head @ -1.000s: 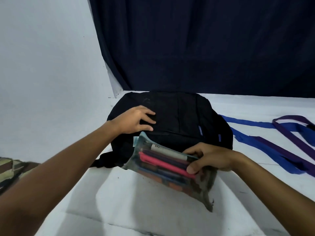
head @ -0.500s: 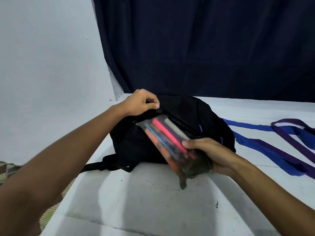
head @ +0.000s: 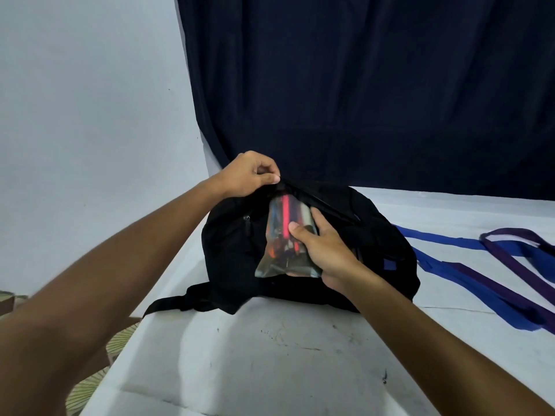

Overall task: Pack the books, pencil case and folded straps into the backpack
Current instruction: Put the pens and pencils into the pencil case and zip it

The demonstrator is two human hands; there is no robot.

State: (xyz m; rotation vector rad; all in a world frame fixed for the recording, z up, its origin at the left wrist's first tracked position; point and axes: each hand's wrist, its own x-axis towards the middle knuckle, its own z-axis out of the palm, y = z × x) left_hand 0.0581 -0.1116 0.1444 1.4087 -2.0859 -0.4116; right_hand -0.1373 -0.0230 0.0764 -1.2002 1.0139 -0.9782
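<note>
A black backpack [head: 384, 235] lies on the white table [head: 270, 355]. My left hand [head: 249, 174] pinches the upper edge of its opening and lifts it. My right hand [head: 324, 250] grips a clear pencil case [head: 280, 232] full of coloured pens. The case stands on end with its top just inside the opening, and its lower half is still outside. Blue and purple straps [head: 495, 265] lie unfolded on the table to the right. No books are visible.
A dark blue curtain [head: 360, 85] hangs behind the table, next to a pale wall [head: 90, 115] on the left. One black shoulder strap [head: 168, 301] trails off the table's left edge. Patterned floor [head: 99, 373] shows at lower left.
My left hand went from resting on the backpack to pinching and lifting its opening. My right hand turned the pencil case upright and pushed its top into the opening.
</note>
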